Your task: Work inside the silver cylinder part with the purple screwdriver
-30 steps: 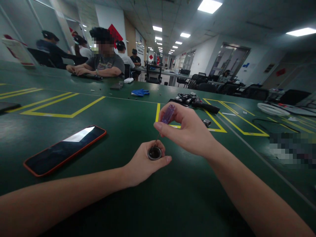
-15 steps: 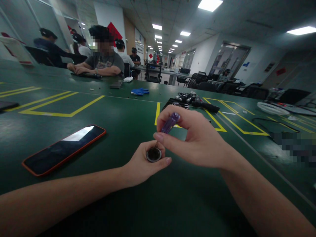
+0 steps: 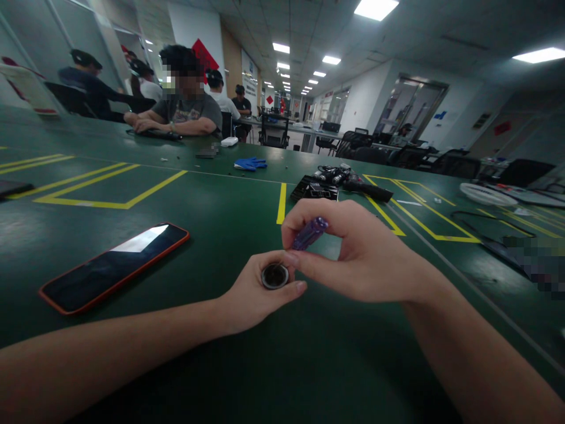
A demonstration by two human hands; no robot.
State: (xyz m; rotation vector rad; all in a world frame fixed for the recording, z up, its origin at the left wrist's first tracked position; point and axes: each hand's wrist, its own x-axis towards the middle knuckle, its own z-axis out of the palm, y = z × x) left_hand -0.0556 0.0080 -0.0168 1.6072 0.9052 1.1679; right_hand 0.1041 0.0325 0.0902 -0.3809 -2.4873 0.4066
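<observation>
Left hand (image 3: pixel 253 294), with a phone (image 3: pixel 117 268) to its left, curls around a tube (image 3: pixel 274 277), open end up. Close on its right, the right hand (image 3: pixel 353 253) pinches a purple screwdriver (image 3: pixel 310 234); the thin end points over the tube's mouth, but I cannot tell if it touches. Right of both hands, yellow tape (image 3: pixel 457 239) marks the green table (image 3: pixel 212 235).

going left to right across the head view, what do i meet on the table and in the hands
Dark flat object at the edge → phone in an orange case → round hollow piece in the left hand → purple handle in the right hand → white oval object.
</observation>
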